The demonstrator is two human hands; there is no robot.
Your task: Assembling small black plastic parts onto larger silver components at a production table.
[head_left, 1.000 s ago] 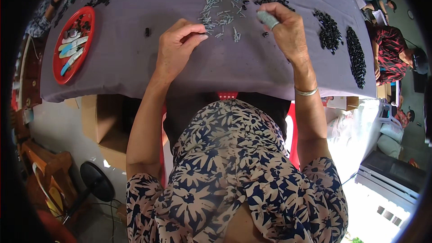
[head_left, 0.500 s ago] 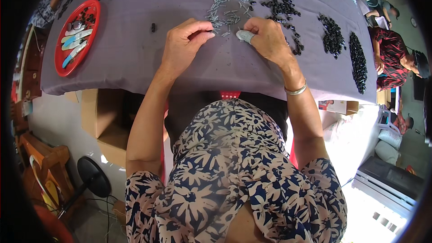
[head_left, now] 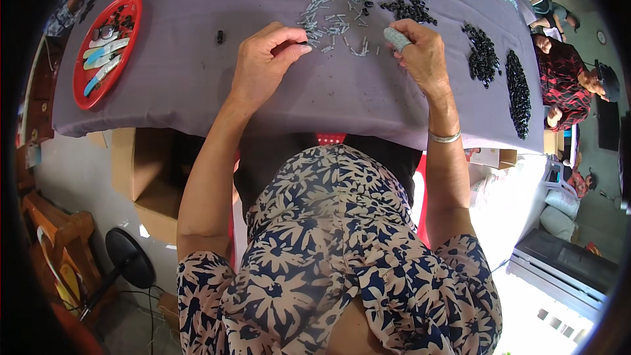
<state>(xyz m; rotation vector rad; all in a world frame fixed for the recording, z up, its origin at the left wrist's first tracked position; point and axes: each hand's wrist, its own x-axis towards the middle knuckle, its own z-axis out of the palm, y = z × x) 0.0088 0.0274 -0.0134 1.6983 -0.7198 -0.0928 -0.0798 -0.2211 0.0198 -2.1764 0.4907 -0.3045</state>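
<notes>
My left hand is pinched at the thumb and fingertips over the table. A small black piece shows between those fingertips. Just beyond it lie scattered silvery springs, thickening into a heap farther away. My right hand hovers to the right of them, with fingers curled. One of its fingers has a grey wrapping; whatever its fingertips hold is hidden. Loose black pieces spread just beyond the right hand. A single black piece lies left of my left hand.
The table has a grey-purple cloth. At left stands a red tray with blue-and-white handled tools and black bits. Two black piles, one rounded and one long, lie at right. Another person sits beyond the right edge.
My right hand has moved right and slightly away from the left hand, its wrapped finger now pointing up-left. More springs show where it was. The left hand keeps its pinch.
</notes>
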